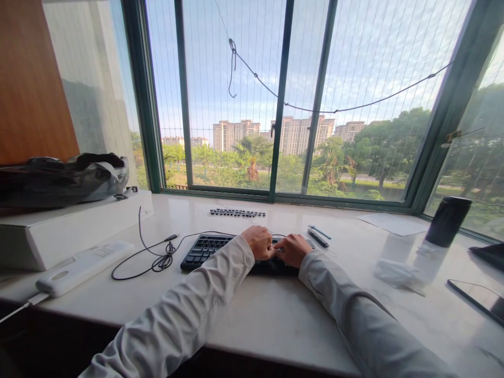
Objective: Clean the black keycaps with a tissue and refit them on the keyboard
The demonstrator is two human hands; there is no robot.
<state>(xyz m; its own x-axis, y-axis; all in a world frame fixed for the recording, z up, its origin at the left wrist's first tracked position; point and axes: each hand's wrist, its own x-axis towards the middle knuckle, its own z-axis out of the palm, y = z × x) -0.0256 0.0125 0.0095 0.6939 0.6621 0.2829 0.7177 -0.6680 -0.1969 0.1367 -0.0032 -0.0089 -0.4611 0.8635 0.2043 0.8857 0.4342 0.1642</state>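
Table (268, 320) bears black keyboard (205, 251), partly hidden under left hand (258, 241) and right hand (292, 249), sticking out left. Both curled narrow, fingers meeting above it; can't tell what's pinched. Dark keycaps (237, 213) in rows, far side.

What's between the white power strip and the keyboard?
A loosely coiled black cable lies between the power strip and keyboard, as the head view shows.
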